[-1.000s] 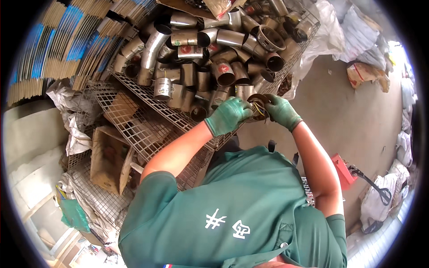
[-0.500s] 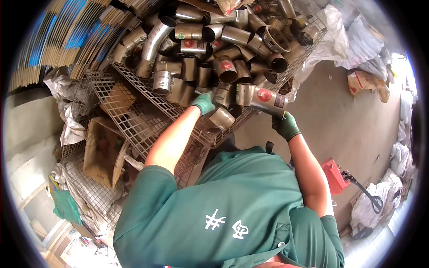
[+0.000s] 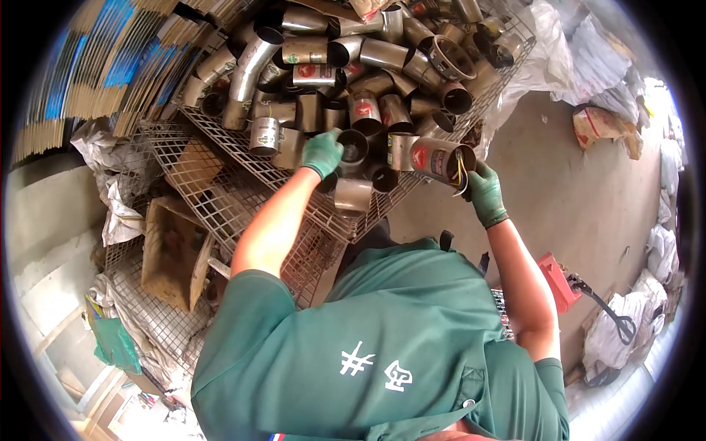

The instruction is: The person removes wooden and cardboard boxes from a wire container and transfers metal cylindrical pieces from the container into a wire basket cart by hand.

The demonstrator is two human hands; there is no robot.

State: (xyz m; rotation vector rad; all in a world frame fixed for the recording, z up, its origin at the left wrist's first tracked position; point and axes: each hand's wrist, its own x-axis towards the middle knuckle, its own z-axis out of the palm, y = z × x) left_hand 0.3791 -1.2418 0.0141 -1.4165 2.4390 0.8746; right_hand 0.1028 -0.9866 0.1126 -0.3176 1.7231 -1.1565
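A heap of shiny steel pipe elbows and short pipe pieces fills a wire mesh basket (image 3: 312, 209). My left hand (image 3: 323, 154), in a green glove, closes on the rim of a short steel pipe fitting (image 3: 354, 149) whose round mouth faces up. In front of it lies a plain pipe piece (image 3: 353, 197). My right hand (image 3: 487, 194), also green-gloved, grips the end of a steel pipe elbow (image 3: 435, 159) with a red label at the basket's right edge. Thin yellow and white strands (image 3: 461, 173) show at that elbow's mouth; some right fingers are hidden.
Flattened cardboard (image 3: 110, 66) is stacked at the far left. An open cardboard box (image 3: 173, 253) rests on mesh at the left. Plastic sheeting (image 3: 544, 55) hangs by the basket's right side. A red object with a black handle (image 3: 559, 283) stands on the right.
The fitting at my left hand has turned so its mouth faces up, and that hand has moved up and left. The elbow at my right hand has tilted, showing its open end.
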